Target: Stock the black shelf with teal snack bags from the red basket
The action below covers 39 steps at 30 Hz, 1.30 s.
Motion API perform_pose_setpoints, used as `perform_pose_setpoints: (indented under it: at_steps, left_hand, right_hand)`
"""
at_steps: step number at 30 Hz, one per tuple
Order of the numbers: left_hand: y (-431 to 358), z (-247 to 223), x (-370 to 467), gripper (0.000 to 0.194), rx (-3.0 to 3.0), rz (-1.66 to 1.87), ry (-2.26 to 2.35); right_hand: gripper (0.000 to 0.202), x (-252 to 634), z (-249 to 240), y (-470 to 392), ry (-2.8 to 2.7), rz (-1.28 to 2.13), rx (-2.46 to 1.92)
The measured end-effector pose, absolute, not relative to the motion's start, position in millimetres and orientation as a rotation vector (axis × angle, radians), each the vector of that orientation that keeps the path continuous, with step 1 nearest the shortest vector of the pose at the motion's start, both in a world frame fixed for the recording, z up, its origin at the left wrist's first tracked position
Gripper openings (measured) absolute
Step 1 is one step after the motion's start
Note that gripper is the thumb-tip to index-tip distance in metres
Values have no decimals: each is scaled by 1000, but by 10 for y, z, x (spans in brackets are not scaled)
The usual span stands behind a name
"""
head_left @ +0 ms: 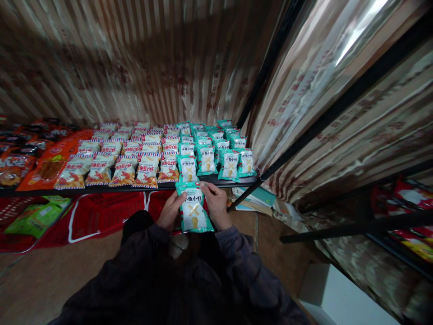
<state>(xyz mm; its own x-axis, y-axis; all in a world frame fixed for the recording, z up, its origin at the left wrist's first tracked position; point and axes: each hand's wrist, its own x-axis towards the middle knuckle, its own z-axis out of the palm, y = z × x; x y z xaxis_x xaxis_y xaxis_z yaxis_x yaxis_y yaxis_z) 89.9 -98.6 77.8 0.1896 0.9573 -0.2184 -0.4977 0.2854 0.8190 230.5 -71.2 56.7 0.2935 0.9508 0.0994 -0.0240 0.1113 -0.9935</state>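
Observation:
A green and white snack bag (194,212) is held upright between my two hands, just in front of the shelf edge. My left hand (171,208) grips its left side, thumb on the front. At its upper right, my right hand (217,204) pinches the corner. Rows of matching green snack bags (207,159) stand on the black shelf (165,185) right behind it. To their left are several rows of white snack bags with red lettering and striped edges (148,169).
Orange packets (47,164) lie farther left on the shelf. Below are red baskets (104,214), one with a green packet (37,219). Black rack posts (321,117) slant on the right, before striped curtains (162,58). Books (255,198) and a white box (341,293) rest on the floor.

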Motion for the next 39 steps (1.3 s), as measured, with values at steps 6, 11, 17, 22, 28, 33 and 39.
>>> perform_pose_setpoints:
  at_steps: [6,11,17,22,28,33,39]
  left_hand:
    - [-989,805,921,60,614,1103,824]
    - [-966,885,940,61,568,1119,830]
    - [-863,941,936,53,651,1178,888]
    - [-700,935,894,52,675,1259,979]
    - [-580,968,895,42,679,1369,1031]
    - [-592,1021,940,37,743,1387,1021]
    - [-643,1159,943,28,755,1394,1057]
  right_hand:
    - [32,2287,711,-681,-1041,869,-1261]
    - [33,2316,722,-637,-1051,862,-1247]
    - [37,2312,794,-599,-1039,929,-1195]
    - [51,2309,775,-649,-990,1155,-1079]
    - [51,2302,682,-795,-1065,1306,-1106]
    - [54,2273,703,-835,-1048,1354,-1068]
    - [50,2260,743,-822,-984,1384,-1056]
